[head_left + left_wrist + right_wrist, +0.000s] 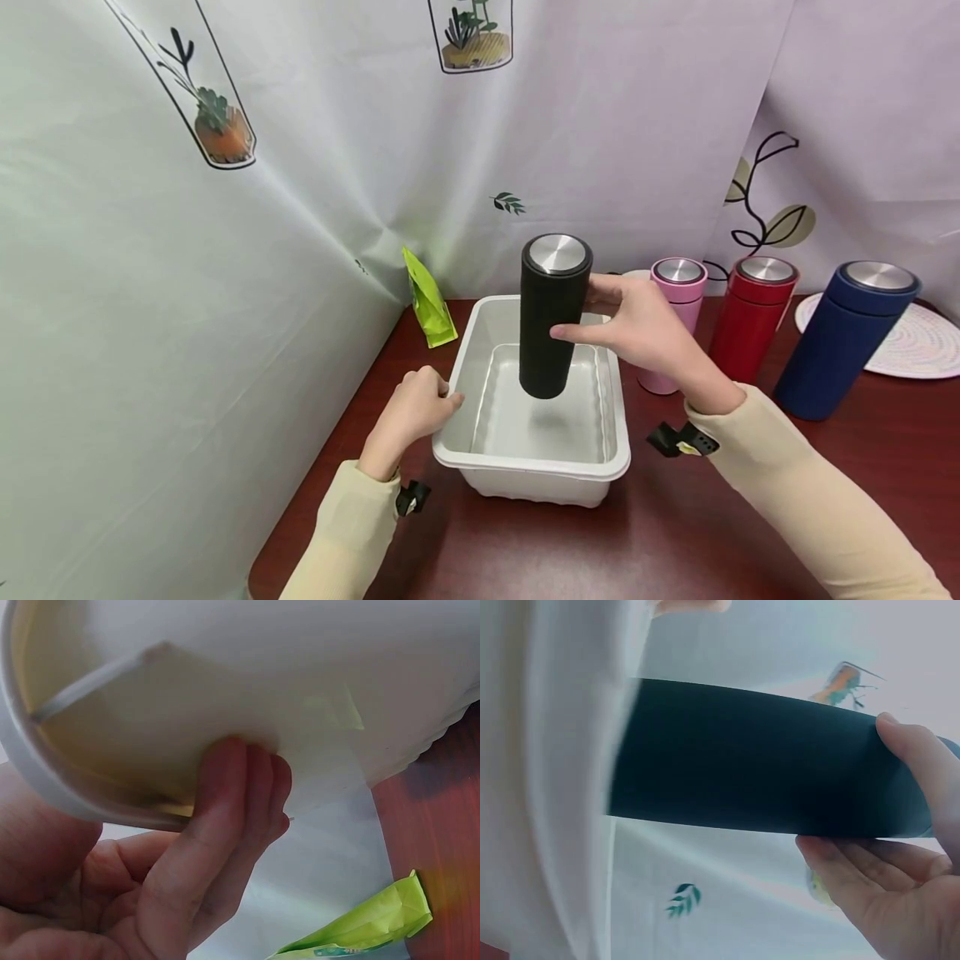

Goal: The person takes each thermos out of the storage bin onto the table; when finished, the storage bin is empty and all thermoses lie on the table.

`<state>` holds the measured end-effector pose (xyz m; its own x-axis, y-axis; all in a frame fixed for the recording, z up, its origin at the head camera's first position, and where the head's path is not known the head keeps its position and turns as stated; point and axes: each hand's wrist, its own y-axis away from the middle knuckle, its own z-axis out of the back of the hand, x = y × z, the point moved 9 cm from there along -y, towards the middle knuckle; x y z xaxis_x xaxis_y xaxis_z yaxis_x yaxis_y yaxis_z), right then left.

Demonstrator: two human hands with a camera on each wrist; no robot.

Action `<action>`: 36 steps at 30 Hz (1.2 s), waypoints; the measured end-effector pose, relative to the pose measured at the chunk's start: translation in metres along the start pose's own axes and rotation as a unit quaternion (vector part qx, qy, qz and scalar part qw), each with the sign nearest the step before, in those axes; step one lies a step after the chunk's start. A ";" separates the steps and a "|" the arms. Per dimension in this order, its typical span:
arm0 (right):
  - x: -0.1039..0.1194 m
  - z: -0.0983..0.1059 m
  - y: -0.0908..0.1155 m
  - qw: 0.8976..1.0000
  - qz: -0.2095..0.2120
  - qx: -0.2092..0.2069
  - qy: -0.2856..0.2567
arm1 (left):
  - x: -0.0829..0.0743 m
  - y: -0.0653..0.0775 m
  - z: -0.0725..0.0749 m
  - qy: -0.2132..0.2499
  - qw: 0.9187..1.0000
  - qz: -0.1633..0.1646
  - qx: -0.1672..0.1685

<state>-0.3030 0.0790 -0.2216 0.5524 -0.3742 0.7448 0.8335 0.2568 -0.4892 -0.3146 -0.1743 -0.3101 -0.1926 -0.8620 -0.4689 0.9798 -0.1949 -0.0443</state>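
A black thermos (553, 321) with a silver-topped lid hangs upright over the white plastic basin (531, 463). My right hand (637, 321) grips it from the right, thumb on the near side and fingers behind. In the right wrist view the thermos (757, 757) lies across the picture, its lower end hidden by the basin wall (562, 780). My left hand (420, 404) holds the basin's left rim; in the left wrist view its fingers (225, 795) curl under the rim against the outer wall.
Pink (681, 287), red (753, 321) and blue (843, 342) thermoses stand in a row on the right of the dark red table. Behind them lies a round woven mat (918, 342). A lime-green pouch (430, 300) stands at the back left, near the curtain wall.
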 end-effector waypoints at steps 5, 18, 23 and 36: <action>0.007 0.012 0.007 0.999 -0.022 -0.021 -0.011 | 0.000 0.000 0.000 -0.002 1.000 0.000 -0.001; 0.027 0.061 0.032 0.993 -0.041 -0.108 -0.005 | -0.002 0.000 0.000 0.007 1.000 -0.001 0.002; 0.024 0.074 0.040 0.991 -0.045 -0.124 -0.010 | -0.002 -0.001 0.000 0.007 1.000 0.000 0.001; 0.009 0.116 0.068 0.980 -0.059 -0.189 0.003 | 0.000 -0.001 0.000 0.012 1.000 0.007 0.006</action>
<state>-0.2423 0.1966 -0.1956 0.4507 -0.3874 0.8042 0.8347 -0.1363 -0.5335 -0.3151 -0.1736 -0.3102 -0.1784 -0.8534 -0.4898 0.9815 -0.1895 -0.0273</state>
